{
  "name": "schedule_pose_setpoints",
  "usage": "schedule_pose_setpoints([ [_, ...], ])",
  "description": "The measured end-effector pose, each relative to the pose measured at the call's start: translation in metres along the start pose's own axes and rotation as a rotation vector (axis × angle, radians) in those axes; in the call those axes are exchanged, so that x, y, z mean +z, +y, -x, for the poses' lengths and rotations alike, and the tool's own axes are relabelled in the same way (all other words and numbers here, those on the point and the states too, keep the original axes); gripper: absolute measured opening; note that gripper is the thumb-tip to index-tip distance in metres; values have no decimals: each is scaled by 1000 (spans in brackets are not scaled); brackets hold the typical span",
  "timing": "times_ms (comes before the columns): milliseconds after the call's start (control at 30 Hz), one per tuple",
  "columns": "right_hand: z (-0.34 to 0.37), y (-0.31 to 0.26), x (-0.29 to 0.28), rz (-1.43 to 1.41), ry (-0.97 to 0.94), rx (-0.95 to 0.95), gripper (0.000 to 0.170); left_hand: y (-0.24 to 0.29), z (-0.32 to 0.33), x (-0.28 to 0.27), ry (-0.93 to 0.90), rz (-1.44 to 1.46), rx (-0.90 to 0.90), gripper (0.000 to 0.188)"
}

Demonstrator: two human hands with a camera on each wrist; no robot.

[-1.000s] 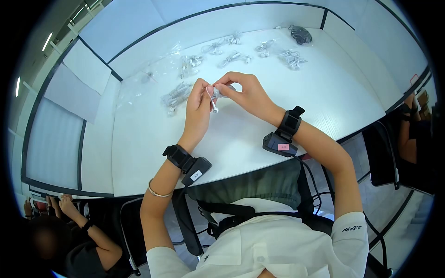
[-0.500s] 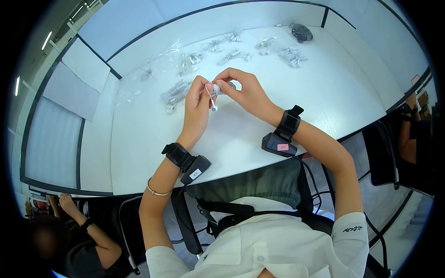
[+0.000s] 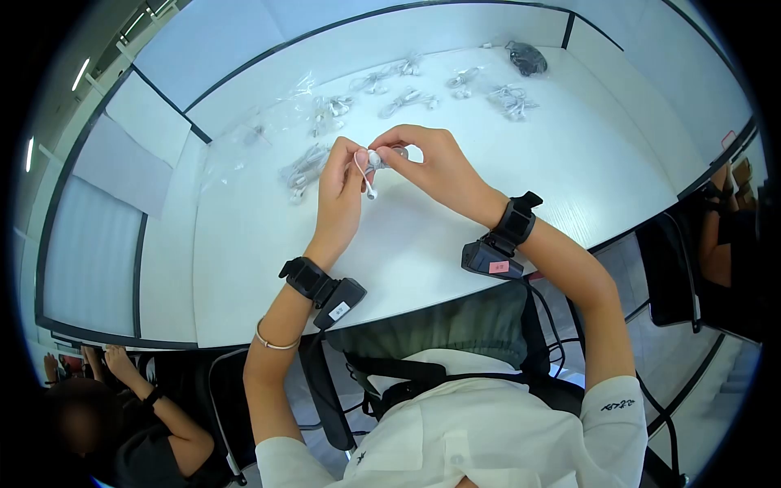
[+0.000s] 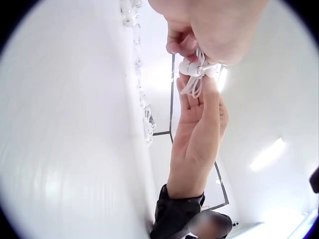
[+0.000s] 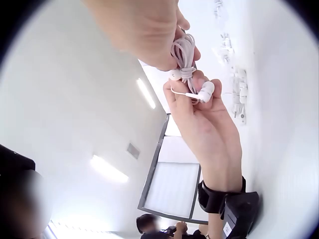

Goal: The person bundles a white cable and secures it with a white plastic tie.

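Note:
A coiled bundle of white wired earphones (image 5: 184,52) is up between both hands above the table. My left hand (image 3: 338,179) pinches one end of it, near the earbuds. From the other side my right hand (image 3: 439,167) grips the coil between thumb and fingers. One white earbud (image 3: 372,193) dangles on a short length of cord below the left fingers. A second earbud (image 5: 174,74) sits close to the right thumb. In the right wrist view the cord is wound tightly around the coil's middle. The right fingertips are partly hidden behind the bundle.
Left of the hands lies a group of bundled earphones (image 3: 305,172) in clear plastic. Several more bundles (image 3: 411,100) are spread farther back, with a dark bagged item (image 3: 527,58) at the back right. Clear plastic bags (image 3: 260,126) lie back left. Low white partitions (image 3: 382,37) enclose the table.
Both hands have shifted slightly left with the earphones. The dangling earbud has moved left with them, and the white earbud between the fingertips shows more plainly than a second ago.

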State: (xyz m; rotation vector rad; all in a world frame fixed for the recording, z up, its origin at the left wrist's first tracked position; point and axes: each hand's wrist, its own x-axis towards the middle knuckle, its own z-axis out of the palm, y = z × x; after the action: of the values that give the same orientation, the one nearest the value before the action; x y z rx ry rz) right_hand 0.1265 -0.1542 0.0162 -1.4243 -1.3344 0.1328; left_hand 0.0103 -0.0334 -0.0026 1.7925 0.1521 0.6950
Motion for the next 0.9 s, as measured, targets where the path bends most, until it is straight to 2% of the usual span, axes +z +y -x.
schedule_pose_setpoints([
  [367, 1, -1, 0, 1, -5, -62, 11, 3, 2, 1, -27, 3, 33, 22],
  [800, 2, 4, 7, -7, -7, -18, 12, 0, -2, -3, -38, 99, -45, 17],
  [900, 3, 9, 10, 8, 27, -59, 11, -4, -3, -3, -41, 167, -70, 19],
])
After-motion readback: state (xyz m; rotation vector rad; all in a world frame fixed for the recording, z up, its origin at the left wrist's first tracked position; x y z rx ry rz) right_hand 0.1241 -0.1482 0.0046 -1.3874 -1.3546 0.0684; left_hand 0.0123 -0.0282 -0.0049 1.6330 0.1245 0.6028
